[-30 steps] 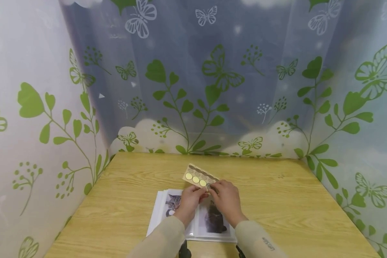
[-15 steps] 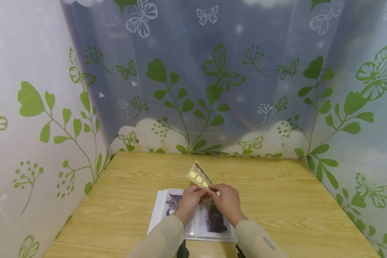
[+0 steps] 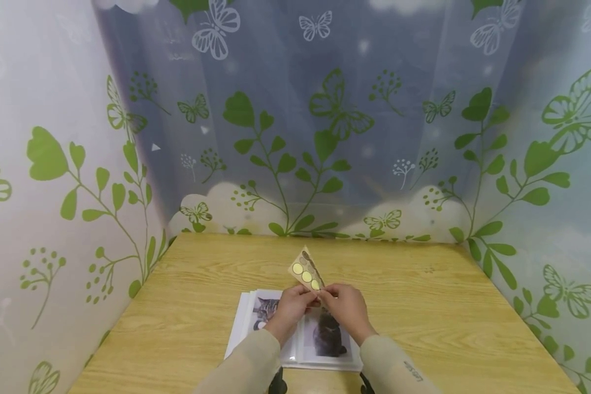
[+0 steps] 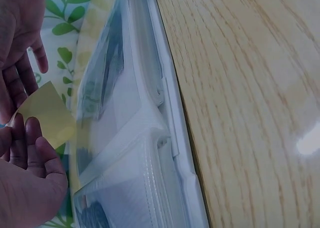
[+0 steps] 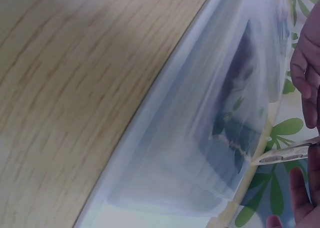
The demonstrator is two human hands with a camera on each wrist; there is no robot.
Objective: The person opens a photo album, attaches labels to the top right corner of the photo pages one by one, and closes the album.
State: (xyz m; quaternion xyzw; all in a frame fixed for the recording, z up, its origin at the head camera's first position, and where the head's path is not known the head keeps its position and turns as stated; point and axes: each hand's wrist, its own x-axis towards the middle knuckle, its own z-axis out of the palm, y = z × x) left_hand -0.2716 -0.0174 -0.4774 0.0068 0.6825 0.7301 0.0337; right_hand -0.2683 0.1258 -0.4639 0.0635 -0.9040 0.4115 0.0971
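A cream sticker sheet (image 3: 302, 273) with yellow round stickers and a row of dark round ones is held above an open photo album (image 3: 238, 334). My left hand (image 3: 291, 307) pinches the sheet's lower edge between thumb and fingers. My right hand (image 3: 348, 309) pinches the sheet's right end, its fingertips close against the left hand's. The sheet bends back along its length, so part of its face is hidden. From the left wrist, the plain back of the sheet (image 4: 47, 112) shows between both hands; the right wrist view catches it nearly edge-on (image 5: 285, 154).
The album lies on a wood-grain table (image 3: 423, 317), with a cat photo (image 3: 266, 309) on the left page and a dark animal photo (image 3: 329, 336) on the right, in clear sleeves. A patterned curtain (image 3: 295, 137) stands behind and at both sides.
The sticker sheet has tilted more steeply and bent, showing a narrower face than before. My right fingertips have moved slightly down at its end; the left hand and album stay nearly in place.
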